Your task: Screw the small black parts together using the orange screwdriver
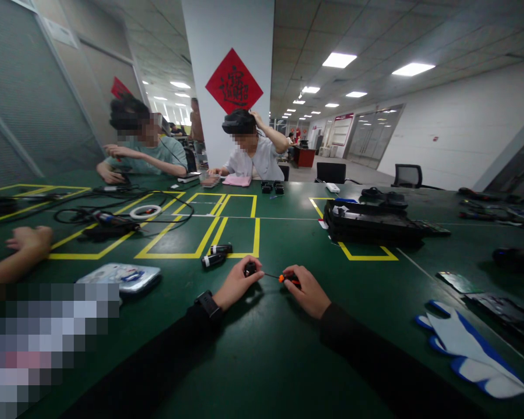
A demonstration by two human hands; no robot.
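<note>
My left hand is closed around a small round black part, whose exact kind I cannot make out. In my right hand is a screwdriver with an orange and black handle. Its thin shaft points left, toward the black part; whether the tip touches it is too small to tell. Both hands are just above the green table. Just beyond my left hand lie two black cylindrical pieces with white bands, a nearer one and a farther one.
A blue-and-white glove lies at right, near circuit boards. A black device housing sits farther back. At left are a clear case, cables and a co-worker's arm. Two people sit across the table.
</note>
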